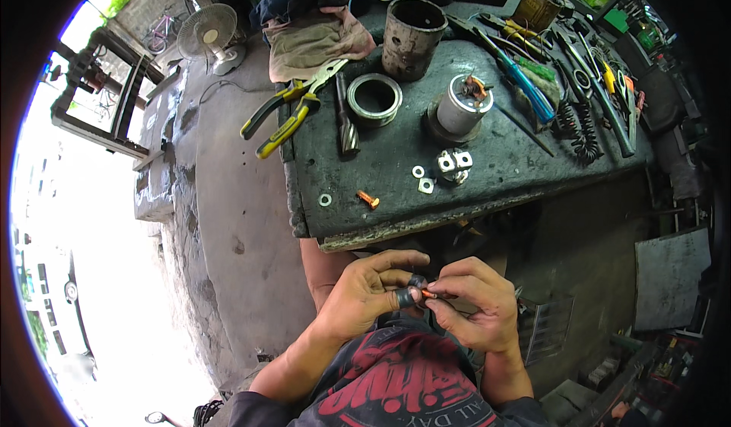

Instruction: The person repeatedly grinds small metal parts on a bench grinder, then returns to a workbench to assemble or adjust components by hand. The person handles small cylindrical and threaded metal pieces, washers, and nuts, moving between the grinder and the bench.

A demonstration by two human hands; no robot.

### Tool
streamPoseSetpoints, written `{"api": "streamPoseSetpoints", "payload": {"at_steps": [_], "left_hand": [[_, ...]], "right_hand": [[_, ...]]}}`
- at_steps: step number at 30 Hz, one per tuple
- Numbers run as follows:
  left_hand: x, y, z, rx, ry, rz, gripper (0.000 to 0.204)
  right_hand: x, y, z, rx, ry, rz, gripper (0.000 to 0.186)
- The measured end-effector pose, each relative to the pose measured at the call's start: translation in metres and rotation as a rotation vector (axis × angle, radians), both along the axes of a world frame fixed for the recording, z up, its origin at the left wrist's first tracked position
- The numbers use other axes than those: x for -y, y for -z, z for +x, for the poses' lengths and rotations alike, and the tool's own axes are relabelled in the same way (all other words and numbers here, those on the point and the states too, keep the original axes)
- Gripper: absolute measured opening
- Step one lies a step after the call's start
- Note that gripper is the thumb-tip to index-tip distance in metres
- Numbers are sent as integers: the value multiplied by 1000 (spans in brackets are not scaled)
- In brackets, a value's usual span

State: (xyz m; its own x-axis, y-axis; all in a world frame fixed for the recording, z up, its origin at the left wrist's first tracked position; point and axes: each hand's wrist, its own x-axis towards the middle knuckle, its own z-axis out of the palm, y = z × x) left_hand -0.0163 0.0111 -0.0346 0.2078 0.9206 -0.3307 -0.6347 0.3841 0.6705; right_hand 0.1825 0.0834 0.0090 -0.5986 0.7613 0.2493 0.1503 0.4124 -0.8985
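My left hand (pixel 378 290), with dark wrapped or blackened fingertips, and my right hand (pixel 476 305) pinch a small copper-coloured piece (pixel 428 293) between them over my lap. Just beyond them on the dark bench (pixel 320 172) lie a copper-coloured bolt (pixel 368 199), a washer (pixel 325 200), small nuts and washers (pixel 426 185), and a slotted metal part (pixel 454 164). Farther back are a metal ring (pixel 375 98), a fluted cutting tool (pixel 349 134) and a silver cylinder (pixel 460 113) with copper pieces on top.
Yellow-black pliers (pixel 270 134) overhang the bench's left side. A rusty tube (pixel 413 39), rags (pixel 312 43) and several tools (pixel 537 100) crowd the back and right. A fan (pixel 205 31) and metal frame (pixel 99 92) stand left; a metal sheet (pixel 670 278) leans right.
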Motion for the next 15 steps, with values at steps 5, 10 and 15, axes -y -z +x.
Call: {"api": "streamPoseSetpoints", "payload": {"at_steps": [5,10,15], "left_hand": [[0,-5,-2,-32,8,20,49],[-1,-12,-3,-68,-47,60,48],[1,-16,-10,88,-122,22,45]], "right_hand": [[-5,-2,-2,-5,-25,-3,24],[-20,-19,-9,68,-96,100,24],[-57,-46,-22,201,-60,164,18]]}}
